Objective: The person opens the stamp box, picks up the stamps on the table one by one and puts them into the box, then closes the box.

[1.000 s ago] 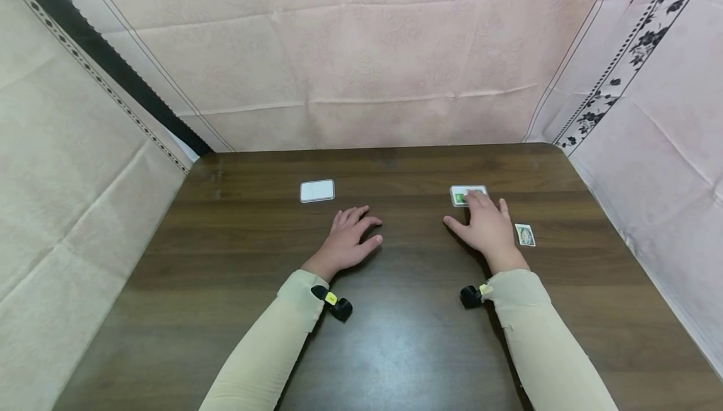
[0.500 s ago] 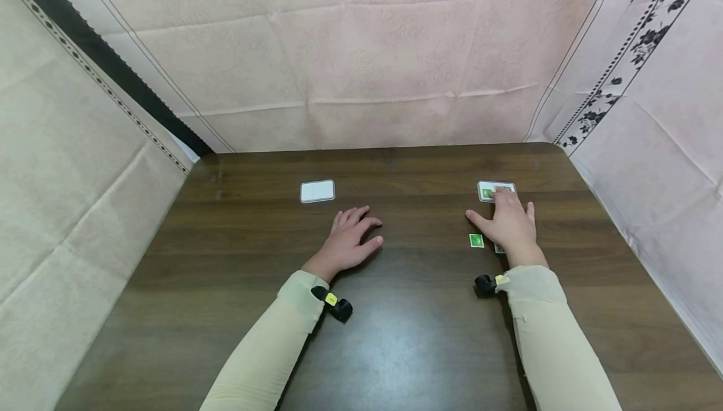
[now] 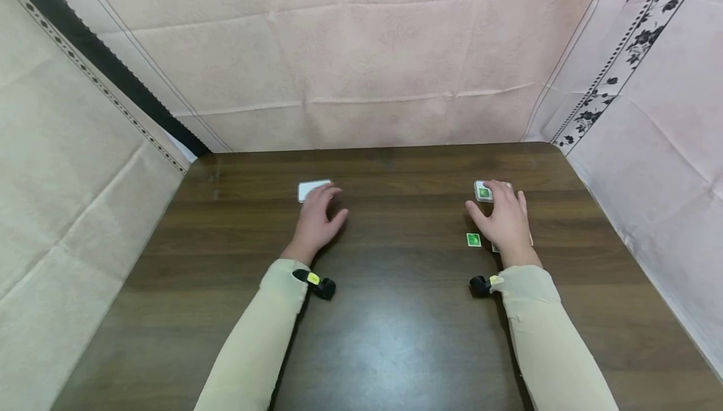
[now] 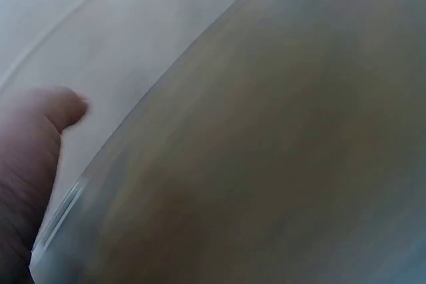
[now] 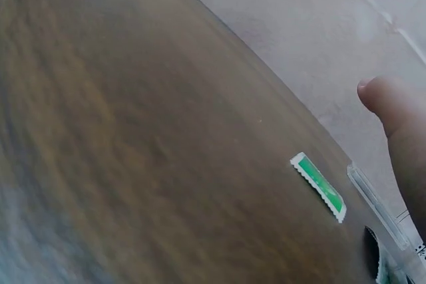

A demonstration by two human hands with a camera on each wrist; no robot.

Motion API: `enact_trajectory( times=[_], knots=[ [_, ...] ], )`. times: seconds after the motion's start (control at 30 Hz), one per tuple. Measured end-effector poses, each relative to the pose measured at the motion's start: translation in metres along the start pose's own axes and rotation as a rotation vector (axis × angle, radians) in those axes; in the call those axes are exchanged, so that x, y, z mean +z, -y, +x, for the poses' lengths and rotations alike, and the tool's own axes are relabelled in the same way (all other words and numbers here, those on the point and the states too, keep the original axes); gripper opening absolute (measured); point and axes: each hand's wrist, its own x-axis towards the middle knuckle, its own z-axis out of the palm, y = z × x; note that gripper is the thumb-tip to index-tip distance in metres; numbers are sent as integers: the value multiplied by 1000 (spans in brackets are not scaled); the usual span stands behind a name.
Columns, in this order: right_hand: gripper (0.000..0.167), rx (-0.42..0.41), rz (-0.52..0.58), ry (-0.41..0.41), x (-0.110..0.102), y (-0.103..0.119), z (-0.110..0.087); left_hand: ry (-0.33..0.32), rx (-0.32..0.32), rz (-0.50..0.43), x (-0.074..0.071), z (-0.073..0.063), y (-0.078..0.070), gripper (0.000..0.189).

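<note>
My left hand reaches over the near right part of a flat white case, fingers over its edge. In the left wrist view, the thumb is apart from the case's clear edge. My right hand lies with its fingers on a second case, which shows a green stamp inside and is partly hidden by the fingers. A loose green stamp with perforated edges lies left of the right wrist. Another stamp peeks out from under the hand.
A brown wooden table carries everything, its far edge just behind the cases. Pale cloth hangs behind and on both sides. Each wrist wears a small black camera. In the right wrist view, a curled stamp lies near the case.
My right hand has slid the stamp case to the right, uncovering the green stamp and covering another. My left hand has moved left and forward from the bare table onto the white case.
</note>
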Motion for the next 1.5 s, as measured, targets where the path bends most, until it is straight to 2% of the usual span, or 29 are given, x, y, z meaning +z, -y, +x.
enact_trajectory(
  times=[0.13, 0.23, 0.43, 0.6, 0.73, 0.87, 1.1, 1.33, 1.5],
  knots=[
    [66, -2, 20, -17, 0, 2, -1, 21, -78, 90, -17, 4, 34, 73],
    [65, 1, 28, -20, -1, 3, -2, 38, -124, 115, -25, 6, 52, 83],
    [63, 2, 33, -31, -1, 2, -1, 60, -245, 77, -32, 16, 70, 98],
    [60, 1, 39, -43, 1, 2, -2, 106, -310, 101, -38, 21, 80, 101],
    [60, 1, 45, -46, 3, 3, -2, 144, -328, 107, -44, 22, 83, 91],
    [59, -2, 40, -56, 1, 4, -3, 153, -327, 98, -44, 24, 82, 80],
    [59, 7, 37, -41, -1, 3, -3, 107, -329, 102, -39, 24, 77, 67],
    [59, -10, 38, -48, 0, 3, -2, 93, -319, 112, -36, 18, 74, 65],
    [59, -20, 27, -39, 2, 3, -2, 102, -318, 111, -34, 14, 64, 66]
  ],
)
